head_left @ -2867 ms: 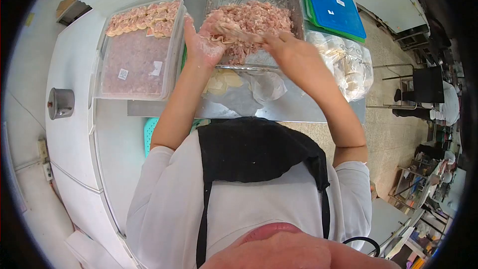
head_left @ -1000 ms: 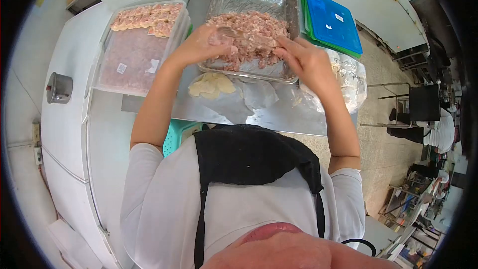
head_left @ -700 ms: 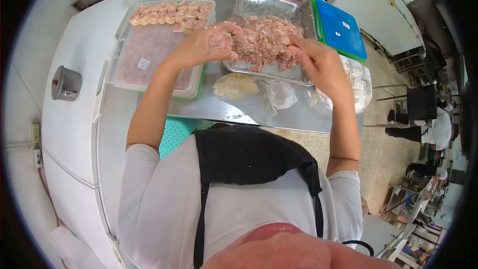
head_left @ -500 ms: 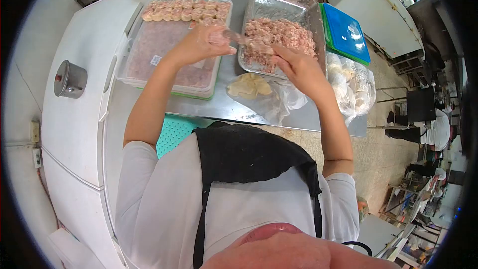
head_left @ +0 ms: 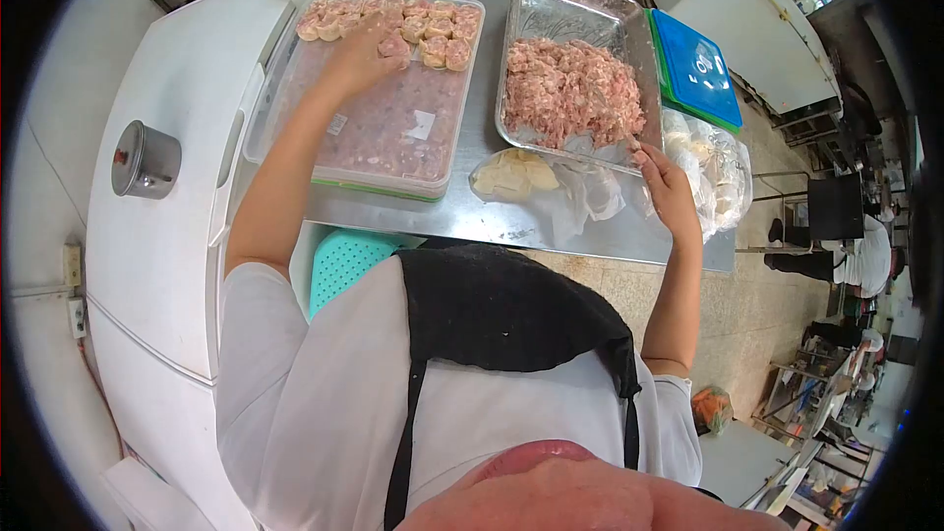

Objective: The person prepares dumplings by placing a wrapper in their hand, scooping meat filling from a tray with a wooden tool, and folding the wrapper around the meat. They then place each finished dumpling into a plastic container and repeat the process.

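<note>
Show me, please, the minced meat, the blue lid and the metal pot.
Minced meat (head_left: 573, 88): head view, middle of the heap.
Blue lid (head_left: 694, 67): head view, top surface.
Metal pot (head_left: 155, 161): head view, side wall.

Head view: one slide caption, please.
Left hand at filled dumplings in a plastic box, right hand by a corner of a metal tray of minced meat.

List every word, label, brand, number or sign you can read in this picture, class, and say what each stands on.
No text is readable.
White label, within the outline of the clear container: too small to read.
Smaller label, to its left: too small to read.
Blue lid: pale marks, too blurred to tell print from glare.
</note>
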